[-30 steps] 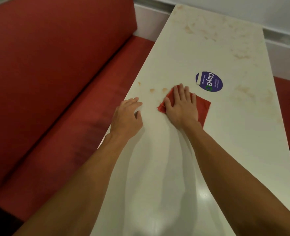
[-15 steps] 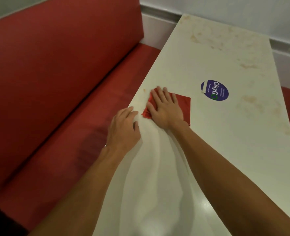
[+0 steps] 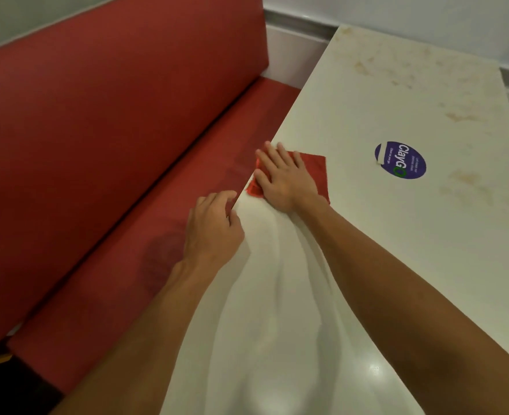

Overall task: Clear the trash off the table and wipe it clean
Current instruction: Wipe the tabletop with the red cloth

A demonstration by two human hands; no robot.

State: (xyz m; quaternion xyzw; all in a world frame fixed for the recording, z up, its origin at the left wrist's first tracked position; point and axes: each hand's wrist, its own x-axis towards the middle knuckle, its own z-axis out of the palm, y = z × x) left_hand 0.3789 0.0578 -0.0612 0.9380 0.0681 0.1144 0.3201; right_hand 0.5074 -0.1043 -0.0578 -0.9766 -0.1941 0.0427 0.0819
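Right, the right hand (image 3: 286, 181) lies flat on a folded red cloth (image 3: 314, 172), fingers straight and slightly spread, pressing it down onto the white rectangular tabletop (image 3: 396, 250). The cloth sits under the palm and fingers, one corner poking out past the little finger, and the fingertips reach the table's edge. The left hand (image 3: 214, 229) is just below the right thumb at that edge, thumb on the tabletop, fingers loosely curled off the side, nothing seen in it; probably cupped to catch crumbs. Risk: anything swept past the fingertips misses that hand and lands on the red padded bench seat (image 3: 112, 235). The cloth could also slide off if the push runs on. Brown smears (image 3: 462, 116) lie well beyond the fingertips, unwiped. The round purple sticker (image 3: 400, 160) beside the little finger has a lifted white strip the cloth could snag.
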